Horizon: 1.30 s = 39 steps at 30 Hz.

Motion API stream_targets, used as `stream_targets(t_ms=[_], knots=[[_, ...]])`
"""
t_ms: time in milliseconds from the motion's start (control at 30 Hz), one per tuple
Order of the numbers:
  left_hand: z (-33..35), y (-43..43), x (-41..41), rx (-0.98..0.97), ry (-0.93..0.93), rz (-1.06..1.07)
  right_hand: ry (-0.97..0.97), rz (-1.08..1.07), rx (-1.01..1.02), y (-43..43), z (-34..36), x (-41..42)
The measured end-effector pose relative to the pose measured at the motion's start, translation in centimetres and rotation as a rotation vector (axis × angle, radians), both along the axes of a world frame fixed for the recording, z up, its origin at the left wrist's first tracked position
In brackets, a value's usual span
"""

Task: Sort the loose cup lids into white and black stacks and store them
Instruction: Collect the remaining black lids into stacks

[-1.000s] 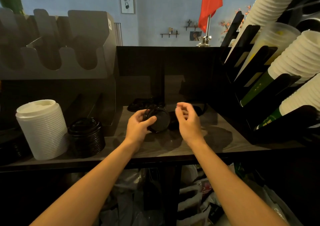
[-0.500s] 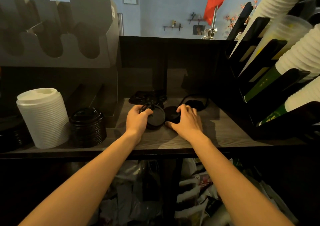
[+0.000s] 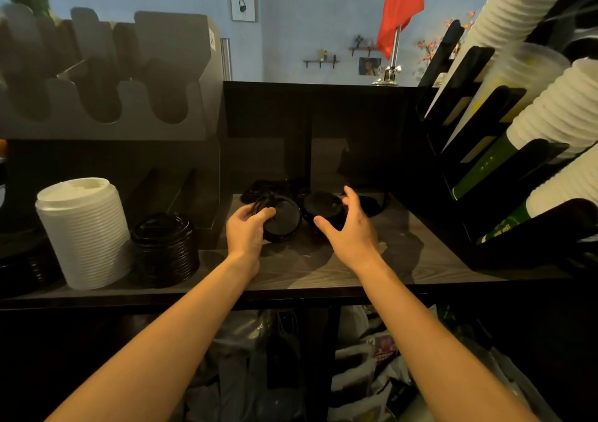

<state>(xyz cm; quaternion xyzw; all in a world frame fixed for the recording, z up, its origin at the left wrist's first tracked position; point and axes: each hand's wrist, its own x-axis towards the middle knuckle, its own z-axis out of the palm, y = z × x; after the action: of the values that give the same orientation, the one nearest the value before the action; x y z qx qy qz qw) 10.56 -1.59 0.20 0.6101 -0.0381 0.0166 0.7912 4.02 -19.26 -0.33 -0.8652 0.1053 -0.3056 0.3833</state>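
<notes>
View from a head-worn camera, looking down along two bare forearms that reach over a dim grey wood-grain surface [image 3: 420, 259].

The left hand [image 3: 247, 229] grips a black lid [image 3: 283, 221] by its left edge, with the fingers curled over the rim and the thumb lying on top. This lid is tilted up toward the camera, its lower edge close to the surface. The light is poor, so it may be several nested lids, not just one.

The right hand [image 3: 351, 229] is spread wide and holds nothing, with the thumb pointing left and the fingers fanned upward. It hovers over a second black lid [image 3: 323, 206], which lies just right of the first. I cannot tell whether the hand touches it. More dark lids [image 3: 268, 187] lie in shadow behind both hands, near the back wall.

At the left end of the surface stands a tall stack of white lids [image 3: 84, 237]. A shorter stack of black lids [image 3: 165, 248] stands just beside it on the right. Both stacks are well apart from the hands.

A grey slotted organiser [image 3: 106, 75] sits above the stacks. At the right, a black rack [image 3: 504, 175] holds slanted sleeves of white ribbed cups [image 3: 563, 104]. A red flag [image 3: 401, 10] hangs against a blue wall in the background. Plastic bags [image 3: 365, 366] fill the space under the surface.
</notes>
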Motion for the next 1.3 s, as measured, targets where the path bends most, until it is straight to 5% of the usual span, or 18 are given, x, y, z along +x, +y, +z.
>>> stream_targets(t_ms=[167,433,1033,1300], knots=[[0.0,0.0,-0.2,-0.026,0.033,-0.030,-0.124,0.137,0.021,0.4,0.1,-0.3],[0.2,-0.2,-0.1,0.001,0.065,-0.139,-0.153,0.304,-0.271,0.9,-0.3,-0.1],[-0.6,-0.4,0.7,0.084,-0.009,-0.270,-0.085,0.276,-0.030,0.4,-0.3,0.1],[-0.6,-0.3,0.7,0.068,-0.001,-0.263,0.014,0.470,-0.254,0.8,-0.7,0.2]])
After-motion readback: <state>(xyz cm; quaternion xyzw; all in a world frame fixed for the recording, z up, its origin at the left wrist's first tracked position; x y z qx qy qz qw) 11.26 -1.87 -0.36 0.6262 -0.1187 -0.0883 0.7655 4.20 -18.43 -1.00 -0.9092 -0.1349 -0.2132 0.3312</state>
